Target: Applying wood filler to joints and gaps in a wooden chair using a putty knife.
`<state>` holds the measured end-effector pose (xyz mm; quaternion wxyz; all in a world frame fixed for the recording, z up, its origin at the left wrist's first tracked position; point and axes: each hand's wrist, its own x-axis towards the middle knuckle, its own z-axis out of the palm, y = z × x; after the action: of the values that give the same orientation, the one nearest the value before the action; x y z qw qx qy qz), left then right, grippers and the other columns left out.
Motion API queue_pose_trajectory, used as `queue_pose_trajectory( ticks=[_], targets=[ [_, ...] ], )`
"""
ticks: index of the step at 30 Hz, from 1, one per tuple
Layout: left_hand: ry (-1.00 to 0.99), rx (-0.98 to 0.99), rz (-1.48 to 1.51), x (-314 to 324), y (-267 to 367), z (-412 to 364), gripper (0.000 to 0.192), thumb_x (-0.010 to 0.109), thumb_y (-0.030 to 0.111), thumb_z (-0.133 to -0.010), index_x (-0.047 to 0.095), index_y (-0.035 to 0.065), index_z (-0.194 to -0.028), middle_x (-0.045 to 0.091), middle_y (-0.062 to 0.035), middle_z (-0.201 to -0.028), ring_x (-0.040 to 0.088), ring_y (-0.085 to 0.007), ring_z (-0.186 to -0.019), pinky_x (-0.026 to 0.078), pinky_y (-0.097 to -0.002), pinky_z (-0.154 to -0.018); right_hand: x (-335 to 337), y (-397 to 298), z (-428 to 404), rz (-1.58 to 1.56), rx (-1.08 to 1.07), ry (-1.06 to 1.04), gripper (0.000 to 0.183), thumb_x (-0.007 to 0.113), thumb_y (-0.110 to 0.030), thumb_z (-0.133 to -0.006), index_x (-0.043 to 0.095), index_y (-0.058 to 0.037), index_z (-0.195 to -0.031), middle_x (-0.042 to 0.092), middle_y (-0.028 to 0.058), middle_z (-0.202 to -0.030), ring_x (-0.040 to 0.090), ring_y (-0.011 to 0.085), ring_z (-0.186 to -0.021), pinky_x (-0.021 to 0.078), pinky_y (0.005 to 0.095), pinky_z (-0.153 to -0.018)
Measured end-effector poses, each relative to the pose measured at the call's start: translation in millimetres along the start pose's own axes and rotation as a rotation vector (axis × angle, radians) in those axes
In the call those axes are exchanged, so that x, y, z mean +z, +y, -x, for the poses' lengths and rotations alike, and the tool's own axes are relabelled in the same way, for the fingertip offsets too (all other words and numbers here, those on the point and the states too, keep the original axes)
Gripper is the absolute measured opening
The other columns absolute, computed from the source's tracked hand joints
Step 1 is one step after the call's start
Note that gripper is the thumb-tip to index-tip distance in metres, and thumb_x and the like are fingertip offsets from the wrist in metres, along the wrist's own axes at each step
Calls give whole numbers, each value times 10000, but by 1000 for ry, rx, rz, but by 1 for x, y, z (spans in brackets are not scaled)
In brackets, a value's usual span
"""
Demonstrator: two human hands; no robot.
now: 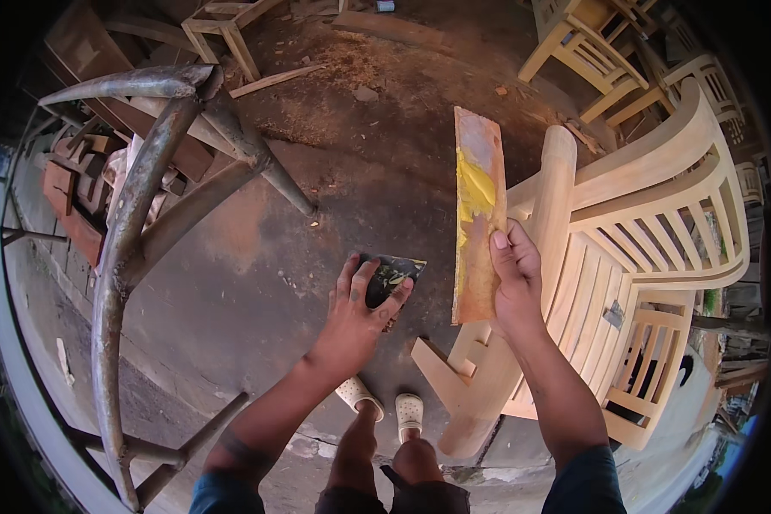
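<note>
My left hand grips a dark, putty-stained spreader blade with its fingers spread over the back of it. In my right hand is the lower part of a long, narrow board, held upright in view with the thumb on its face. Bright yellow putty is smeared along the board's left and upper part. The blade and the board are apart. Right beside the board stands a pale wooden slatted bench, its rounded armrest close behind my right hand. A small grey flat piece lies on its seat.
A frame of worn metal pipes rises at the left. Behind it lies a pile of wood offcuts. Wooden chairs stand at the upper right, and a wooden frame at the upper left. Sawdust and scraps lie on the concrete floor.
</note>
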<state>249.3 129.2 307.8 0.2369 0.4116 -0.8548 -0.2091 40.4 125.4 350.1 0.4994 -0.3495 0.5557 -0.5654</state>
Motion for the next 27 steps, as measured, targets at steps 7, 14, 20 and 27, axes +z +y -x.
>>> queue_pose_trajectory(
  ticks=[7,14,20,27],
  targets=[
    [-152,-25,77,-70,10,-53,827,494,-251,-606,555,155,-1324,483,-175,-1325,497,-413,-1229,462,-457,-985,-16,5,-13,479,-266,114,226,479,-203,-1020,510,10,-1086,590,75,-717,558,112,-606,450,291,-558],
    [-393,129,127,-66,7,-158,840,484,-252,-608,553,173,-1330,477,-179,-1329,492,-410,-1233,460,-457,-1003,-31,-12,-54,618,-267,183,155,503,-147,-990,490,-14,-1070,576,180,-622,604,353,-520,424,393,-470],
    [-689,176,209,-49,-10,-214,806,532,-171,-654,500,181,-1378,452,-199,-1311,469,-415,-1219,430,-459,-1029,-47,-12,-84,624,-189,252,152,499,-127,-990,465,-8,-1078,570,183,-615,599,353,-505,417,387,-449],
    [-877,-459,1489,-17,-85,-234,728,506,-143,-790,289,-28,-1476,376,-178,-1480,500,-324,-1266,465,-451,-1009,-34,-8,-64,434,32,538,189,470,-166,-1012,492,17,-1049,588,139,-700,595,185,-606,446,325,-549]
  ],
)
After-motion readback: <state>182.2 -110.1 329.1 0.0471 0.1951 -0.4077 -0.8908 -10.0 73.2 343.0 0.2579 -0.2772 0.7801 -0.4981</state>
